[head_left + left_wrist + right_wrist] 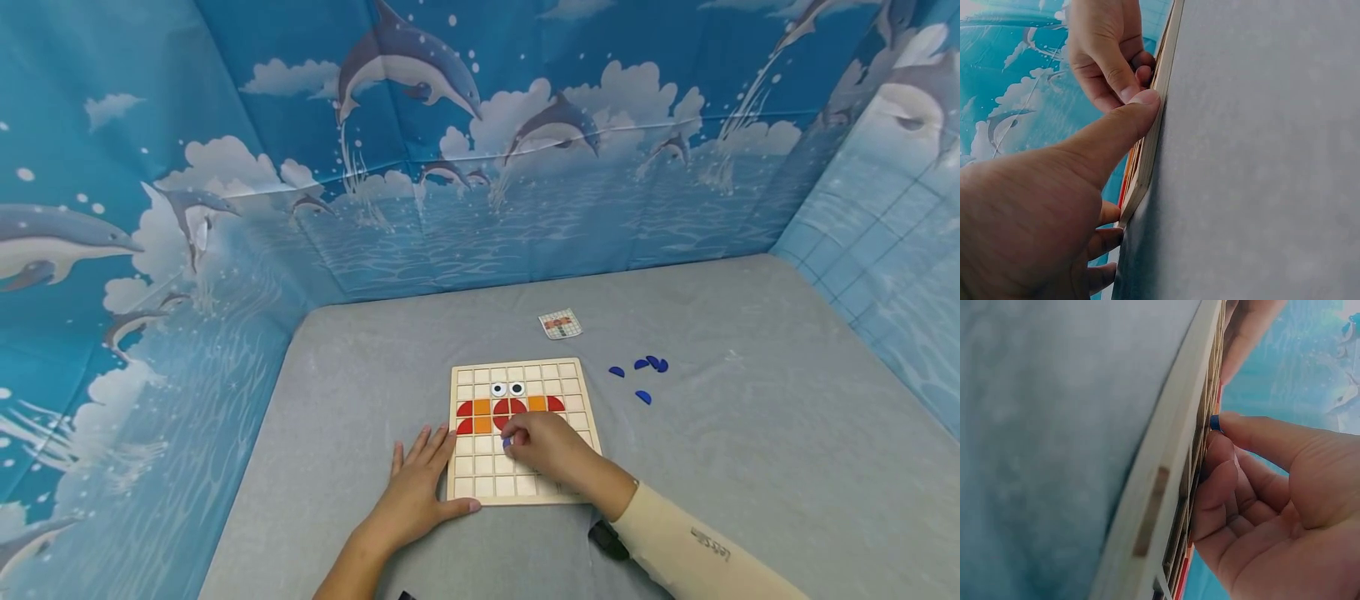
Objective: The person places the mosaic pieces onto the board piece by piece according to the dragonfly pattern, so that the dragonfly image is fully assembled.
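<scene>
A wooden grid board [463, 467] lies on the grey-covered table. Red quarter-round pieces [465, 426], orange squares [482, 407] and two eye pieces [499, 389] sit in its cells. My right hand [551, 450] pinches a small blue piece [1215, 422] between thumb and fingertip, low over the cells below the red pieces in the middle. My left hand [415, 496] rests at the board's lower left, fingers spread along the left side, thumb at the near edge. The left wrist view shows that thumb [1129, 122] against the board's rim. Cells under the right hand are hidden.
Several blue half-round pieces [643, 397] lie loose to the right of the board. Behind it is a small pattern card [560, 323]. A dolphin-print curtain [450, 208] closes off the back and sides. A black strap-like thing [607, 540] shows under the right wrist.
</scene>
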Demonstrator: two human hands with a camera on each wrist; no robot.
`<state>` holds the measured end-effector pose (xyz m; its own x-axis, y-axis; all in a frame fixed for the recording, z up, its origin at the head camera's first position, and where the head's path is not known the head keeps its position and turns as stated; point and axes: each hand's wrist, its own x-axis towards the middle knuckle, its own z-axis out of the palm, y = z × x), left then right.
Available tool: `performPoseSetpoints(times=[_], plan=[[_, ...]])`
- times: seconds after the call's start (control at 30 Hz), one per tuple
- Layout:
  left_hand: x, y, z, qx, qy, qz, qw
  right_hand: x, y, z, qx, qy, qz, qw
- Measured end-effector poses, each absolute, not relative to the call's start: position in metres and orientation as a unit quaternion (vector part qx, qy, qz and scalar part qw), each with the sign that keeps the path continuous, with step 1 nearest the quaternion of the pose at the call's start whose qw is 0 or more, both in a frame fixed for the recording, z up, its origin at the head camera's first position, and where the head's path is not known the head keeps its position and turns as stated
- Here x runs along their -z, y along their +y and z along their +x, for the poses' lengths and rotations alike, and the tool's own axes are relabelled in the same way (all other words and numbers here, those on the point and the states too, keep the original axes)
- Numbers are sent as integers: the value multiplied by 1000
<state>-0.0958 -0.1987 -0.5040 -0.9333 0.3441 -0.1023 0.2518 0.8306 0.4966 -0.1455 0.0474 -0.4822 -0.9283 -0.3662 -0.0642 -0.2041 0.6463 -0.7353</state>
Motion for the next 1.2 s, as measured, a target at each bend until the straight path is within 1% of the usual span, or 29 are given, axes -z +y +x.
performPoseSetpoints(times=[0.33, 0.57, 0.83, 1.1, 1.2], plan=[[507, -198, -94, -248, 952, 156, 93, 487, 46, -146, 390, 904, -146, 99], [507, -197, -92, -246, 952, 156, 93, 488, 47, -143, 394, 904, -129, 108], [507, -196, -91, -244, 953, 156, 92, 476, 56, -143, 470, 868, -108, 121], [507, -195, -90, -239, 954, 159, 88, 462, 74, -148, 518, 845, -97, 93], [507, -195, -89, -240, 954, 158, 88, 456, 83, -149, 534, 836, -89, 90]])
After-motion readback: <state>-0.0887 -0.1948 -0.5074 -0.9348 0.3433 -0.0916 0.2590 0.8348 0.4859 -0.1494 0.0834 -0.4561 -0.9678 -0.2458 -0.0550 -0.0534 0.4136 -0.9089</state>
